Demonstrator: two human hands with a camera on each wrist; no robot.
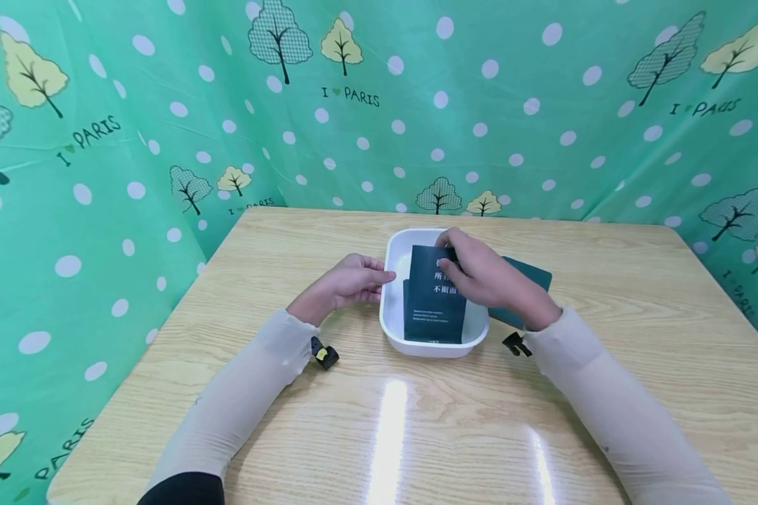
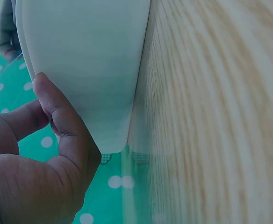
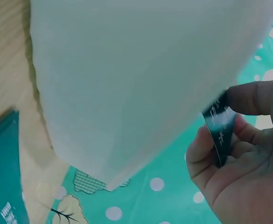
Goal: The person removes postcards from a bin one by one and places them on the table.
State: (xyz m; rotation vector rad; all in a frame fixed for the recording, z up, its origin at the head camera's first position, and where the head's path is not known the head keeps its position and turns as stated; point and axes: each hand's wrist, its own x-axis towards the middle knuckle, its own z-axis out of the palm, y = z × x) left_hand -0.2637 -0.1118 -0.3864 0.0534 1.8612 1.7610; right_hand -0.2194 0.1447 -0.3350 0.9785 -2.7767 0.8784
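A white plastic basin (image 1: 391, 335) stands on the wooden table, with my left hand (image 1: 354, 282) at its left side. The left thumb lies at the rim and the fingers are against the outer wall, gripping the edge. My right hand (image 1: 478, 272) reaches over the basin and pinches a dark green booklet (image 1: 434, 308) with white lettering near its upper right corner. Part of that booklet also shows between the fingers in the right wrist view. Another dark green booklet (image 1: 407, 308) peeks out beneath it inside the basin; most of it is hidden.
A further dark green booklet (image 1: 532, 272) lies on the table right of the basin, partly covered by my right forearm. Black buckles (image 1: 325, 355) are at both wrists. A green dotted curtain (image 1: 366, 168) hangs behind the table (image 1: 303, 245).
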